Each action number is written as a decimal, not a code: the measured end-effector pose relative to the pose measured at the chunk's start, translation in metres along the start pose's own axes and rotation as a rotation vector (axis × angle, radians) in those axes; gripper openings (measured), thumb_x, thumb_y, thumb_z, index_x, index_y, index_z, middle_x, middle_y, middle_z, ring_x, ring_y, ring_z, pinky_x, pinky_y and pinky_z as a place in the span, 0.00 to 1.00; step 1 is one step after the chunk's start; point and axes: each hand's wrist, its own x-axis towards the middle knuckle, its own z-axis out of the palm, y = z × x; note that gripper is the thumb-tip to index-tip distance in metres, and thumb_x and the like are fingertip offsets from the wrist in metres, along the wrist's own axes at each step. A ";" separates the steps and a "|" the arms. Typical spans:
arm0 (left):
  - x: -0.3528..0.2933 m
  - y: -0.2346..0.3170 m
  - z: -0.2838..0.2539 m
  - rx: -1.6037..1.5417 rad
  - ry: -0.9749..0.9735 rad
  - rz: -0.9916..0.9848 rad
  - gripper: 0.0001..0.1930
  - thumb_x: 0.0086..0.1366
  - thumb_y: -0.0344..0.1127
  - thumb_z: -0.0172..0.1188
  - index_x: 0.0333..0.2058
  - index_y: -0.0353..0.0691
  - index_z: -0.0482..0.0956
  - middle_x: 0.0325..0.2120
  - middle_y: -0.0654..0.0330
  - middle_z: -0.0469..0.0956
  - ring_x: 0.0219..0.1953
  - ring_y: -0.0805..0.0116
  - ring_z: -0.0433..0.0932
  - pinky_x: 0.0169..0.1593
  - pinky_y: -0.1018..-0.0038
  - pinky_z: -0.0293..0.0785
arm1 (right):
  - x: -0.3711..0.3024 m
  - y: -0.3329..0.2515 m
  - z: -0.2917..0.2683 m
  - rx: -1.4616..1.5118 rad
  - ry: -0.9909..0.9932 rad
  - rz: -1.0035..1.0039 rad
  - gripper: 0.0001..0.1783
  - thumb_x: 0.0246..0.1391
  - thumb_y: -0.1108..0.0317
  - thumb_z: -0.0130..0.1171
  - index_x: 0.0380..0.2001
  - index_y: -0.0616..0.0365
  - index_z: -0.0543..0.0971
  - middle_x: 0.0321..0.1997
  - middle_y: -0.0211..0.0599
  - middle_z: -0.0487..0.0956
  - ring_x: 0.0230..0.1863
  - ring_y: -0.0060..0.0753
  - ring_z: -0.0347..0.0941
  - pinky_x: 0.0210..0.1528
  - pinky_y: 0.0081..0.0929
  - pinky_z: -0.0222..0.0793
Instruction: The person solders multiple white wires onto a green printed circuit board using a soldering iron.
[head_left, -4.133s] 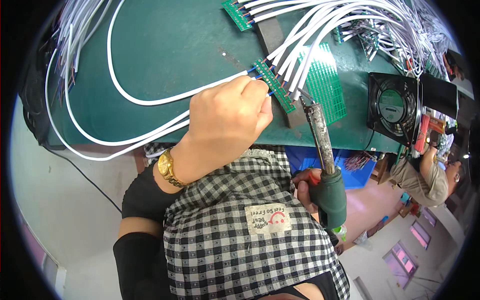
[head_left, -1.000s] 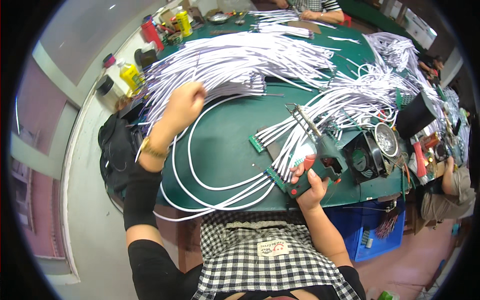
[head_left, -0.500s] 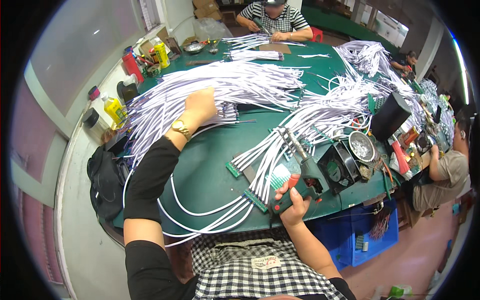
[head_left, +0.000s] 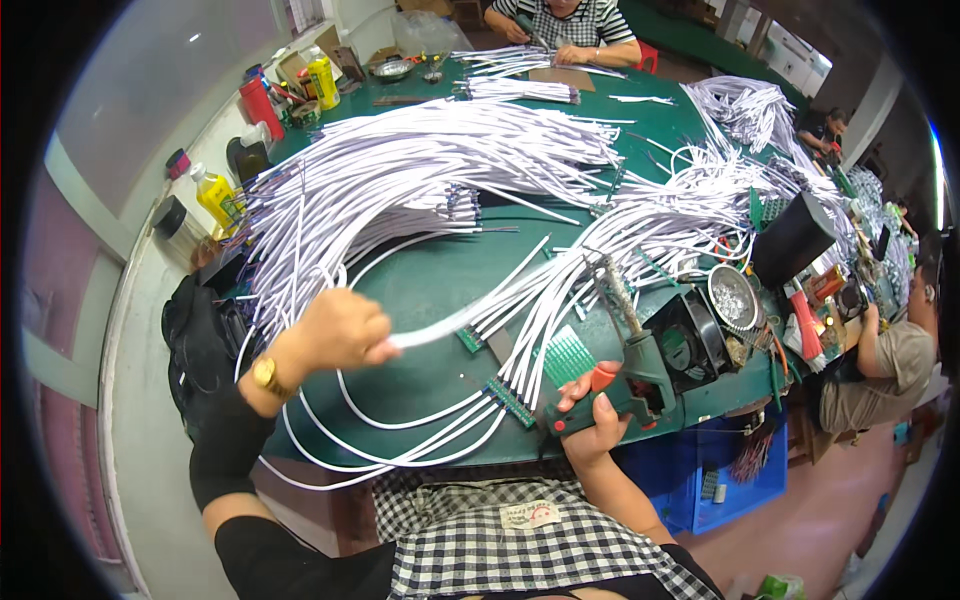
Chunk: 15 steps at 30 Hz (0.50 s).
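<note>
My left hand (head_left: 335,330), slightly blurred, is closed around a white cable (head_left: 432,330) that stretches right toward the row of cables at mid-table. My right hand (head_left: 598,432) grips a green soldering gun (head_left: 648,372) with a red trigger; its tip points up and away, near those cables. White cables end at a narrow green circuit board (head_left: 511,402), and another board (head_left: 467,341) lies a little farther off. Between the boards and the gun sits a wider green board panel (head_left: 565,356). A large pile of white cables (head_left: 420,150) spreads beyond my left hand.
Right of the gun stand a black fan (head_left: 684,338), a metal bowl (head_left: 733,297) and a black box (head_left: 793,236). Yellow bottles (head_left: 214,195) and a black bag (head_left: 195,350) are at left. A blue bin (head_left: 740,490) is below the table. A person (head_left: 570,40) works opposite.
My left hand has come back from the cable pile toward me and now holds a white cable. The soldering gun has shifted slightly right in my right hand.
</note>
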 end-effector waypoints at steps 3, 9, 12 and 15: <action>-0.051 0.012 -0.010 0.002 -0.215 -0.011 0.21 0.47 0.52 0.63 0.12 0.45 0.64 0.14 0.63 0.63 0.20 0.62 0.67 0.33 0.67 0.65 | 0.000 -0.002 0.000 -0.007 -0.001 0.001 0.23 0.52 0.63 0.48 0.50 0.61 0.62 0.28 0.38 0.69 0.24 0.30 0.69 0.38 0.35 0.66; -0.148 0.000 -0.022 -0.779 -0.133 -0.600 0.13 0.54 0.42 0.60 0.22 0.37 0.76 0.18 0.58 0.71 0.27 0.57 0.72 0.41 0.64 0.68 | 0.002 -0.006 -0.002 0.044 -0.044 0.028 0.22 0.51 0.64 0.49 0.50 0.58 0.63 0.28 0.37 0.69 0.25 0.29 0.68 0.39 0.34 0.68; -0.094 0.037 -0.042 -0.366 -0.302 -0.785 0.05 0.55 0.32 0.59 0.27 0.37 0.76 0.25 0.58 0.73 0.33 0.53 0.72 0.40 0.63 0.66 | 0.006 -0.003 0.001 0.006 -0.045 -0.003 0.22 0.51 0.65 0.49 0.50 0.60 0.63 0.28 0.39 0.69 0.25 0.30 0.68 0.39 0.34 0.68; -0.035 0.090 -0.041 0.009 -0.110 -0.540 0.11 0.47 0.29 0.65 0.32 0.41 0.76 0.41 0.59 0.71 0.45 0.58 0.69 0.45 0.64 0.62 | 0.008 -0.001 -0.001 0.001 -0.043 -0.029 0.23 0.51 0.65 0.48 0.50 0.62 0.63 0.28 0.40 0.69 0.25 0.31 0.68 0.37 0.33 0.68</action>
